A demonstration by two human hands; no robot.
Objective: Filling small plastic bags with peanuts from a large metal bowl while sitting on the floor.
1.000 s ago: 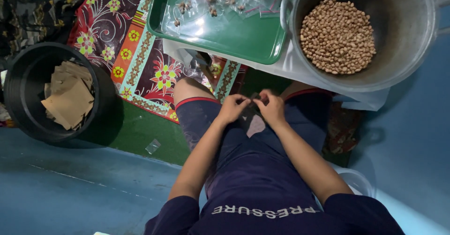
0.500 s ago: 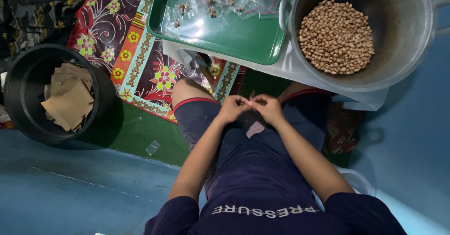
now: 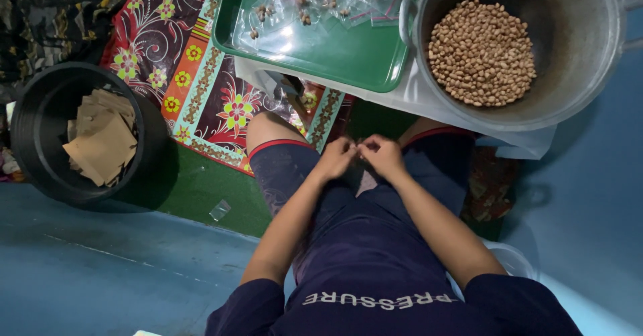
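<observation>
Now our left hand (image 3: 337, 156) & right hand (image 3: 382, 154) have moved closer, fingertips pinching a small clear bag (image 3: 366, 180) over our lap, so we're prob. closing it. Peanut pot (image 3: 583, 61) sits past the hands; green tray (image 3: 321, 54) beside it.
</observation>
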